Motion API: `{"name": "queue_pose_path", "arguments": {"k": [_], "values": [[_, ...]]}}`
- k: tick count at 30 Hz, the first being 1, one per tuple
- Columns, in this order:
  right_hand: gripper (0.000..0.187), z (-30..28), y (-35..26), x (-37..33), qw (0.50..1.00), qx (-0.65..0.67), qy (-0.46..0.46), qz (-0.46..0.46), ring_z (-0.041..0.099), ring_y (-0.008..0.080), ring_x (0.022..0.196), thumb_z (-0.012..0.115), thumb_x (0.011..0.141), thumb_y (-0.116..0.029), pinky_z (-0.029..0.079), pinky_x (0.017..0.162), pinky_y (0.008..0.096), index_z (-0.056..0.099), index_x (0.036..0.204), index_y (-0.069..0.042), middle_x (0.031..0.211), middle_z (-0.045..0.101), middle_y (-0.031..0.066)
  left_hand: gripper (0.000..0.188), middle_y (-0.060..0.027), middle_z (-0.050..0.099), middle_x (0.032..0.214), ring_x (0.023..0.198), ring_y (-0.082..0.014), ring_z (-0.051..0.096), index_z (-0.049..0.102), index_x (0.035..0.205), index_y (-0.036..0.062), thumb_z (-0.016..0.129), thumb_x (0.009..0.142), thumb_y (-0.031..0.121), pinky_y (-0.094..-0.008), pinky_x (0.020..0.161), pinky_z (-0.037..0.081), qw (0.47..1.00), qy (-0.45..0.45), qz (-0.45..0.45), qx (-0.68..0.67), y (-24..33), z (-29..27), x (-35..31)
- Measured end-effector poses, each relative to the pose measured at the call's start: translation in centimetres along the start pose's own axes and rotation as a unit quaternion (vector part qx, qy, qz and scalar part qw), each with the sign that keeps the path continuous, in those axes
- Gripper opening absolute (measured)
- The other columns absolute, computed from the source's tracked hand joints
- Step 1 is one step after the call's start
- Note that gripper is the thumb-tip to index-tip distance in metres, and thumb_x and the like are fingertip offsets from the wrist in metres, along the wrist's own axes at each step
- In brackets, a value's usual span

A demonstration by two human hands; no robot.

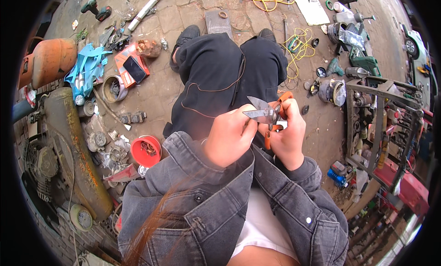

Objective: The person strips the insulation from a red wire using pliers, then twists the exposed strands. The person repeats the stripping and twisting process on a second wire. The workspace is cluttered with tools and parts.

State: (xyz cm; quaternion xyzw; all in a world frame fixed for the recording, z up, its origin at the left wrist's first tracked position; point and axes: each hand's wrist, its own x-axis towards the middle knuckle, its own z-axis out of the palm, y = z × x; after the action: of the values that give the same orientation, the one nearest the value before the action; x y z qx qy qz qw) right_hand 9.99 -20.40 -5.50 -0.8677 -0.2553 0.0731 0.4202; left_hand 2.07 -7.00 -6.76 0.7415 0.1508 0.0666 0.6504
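Note:
My right hand (291, 135) is wrapped round the orange handles of a pair of tin snips (264, 113). Their blades are spread apart and point left, right beside my left hand (229, 136). That hand is closed, with thumb and fingers pinched together at the blades. A thin copper wire (212, 90) runs from it across my dark trousers in a loose loop and up over the lap. The wire's end inside the fingers is hidden. Both hands are held above my lap, close together.
To the left are a red bucket (146, 151) with copper scraps, a phone (135, 69) on an orange box, an orange gas cylinder (54, 61) and a rusty tank (76, 151). Rightward stand a metal rack (379, 128) and a green drill (334, 67). A yellow cord (301, 45) lies near my foot.

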Motion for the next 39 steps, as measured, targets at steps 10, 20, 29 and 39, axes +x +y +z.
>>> {"name": "queue_pose_path", "arguments": {"k": [10, 20, 29, 39], "values": [[0.032, 0.4, -0.3, -0.5, 0.996, -0.041, 0.075, -0.03, 0.055, 0.016, 0.06, 0.077, 0.074, -0.003, 0.048, 0.057, 0.0302, 0.049, 0.087, -0.006, 0.075, 0.057, 0.0044, 0.007, -0.0185, 0.061, 0.077, 0.07, -0.0398, 0.062, 0.054, 0.093, 0.0033, 0.06, 0.091, 0.006, -0.0451, 0.059, 0.047, 0.999, 0.011, 0.017, 0.05, 0.4, 0.7, -0.6], [0.035, 0.4, -0.5, -1.0, 0.996, -0.036, 0.083, 0.018, 0.055, 0.0141, 0.064, 0.075, 0.068, -0.001, 0.048, 0.061, 0.0272, 0.047, 0.088, -0.005, 0.084, 0.064, 0.0063, 0.007, -0.0168, 0.062, 0.077, 0.072, -0.038, 0.064, 0.054, 0.094, 0.0046, 0.061, 0.092, 0.006, -0.0451, 0.061, 0.049, 0.994, 0.047, 0.053, 0.085, 0.8, 1.2, -0.8], [0.031, 0.3, 0.0, -1.5, 0.995, 0.044, 0.064, 0.058, 0.054, 0.0073, 0.069, 0.068, 0.076, 0.009, 0.047, 0.065, 0.023, 0.045, 0.09, -0.006, 0.088, 0.066, 0.0057, 0.007, -0.0174, 0.062, 0.077, 0.073, -0.0383, 0.063, 0.054, 0.093, 0.004, 0.061, 0.091, 0.005, -0.0458, 0.061, 0.049, 0.995, 0.053, 0.065, 0.061, 0.9, 1.2, -1.2], [0.029, -0.7, 1.0, -0.7, 0.99, 0.121, 0.008, 0.07, 0.055, 0.0063, 0.072, 0.072, 0.082, 0.004, 0.044, 0.063, 0.0217, 0.045, 0.089, -0.005, 0.083, 0.066, 0.0045, 0.005, -0.0166, 0.063, 0.078, 0.069, -0.0362, 0.064, 0.058, 0.095, 0.0032, 0.062, 0.091, 0.004, -0.0413, 0.059, 0.049, 0.992, 0.075, 0.08, 0.056, 0.1, 0.6, -0.8]]}}
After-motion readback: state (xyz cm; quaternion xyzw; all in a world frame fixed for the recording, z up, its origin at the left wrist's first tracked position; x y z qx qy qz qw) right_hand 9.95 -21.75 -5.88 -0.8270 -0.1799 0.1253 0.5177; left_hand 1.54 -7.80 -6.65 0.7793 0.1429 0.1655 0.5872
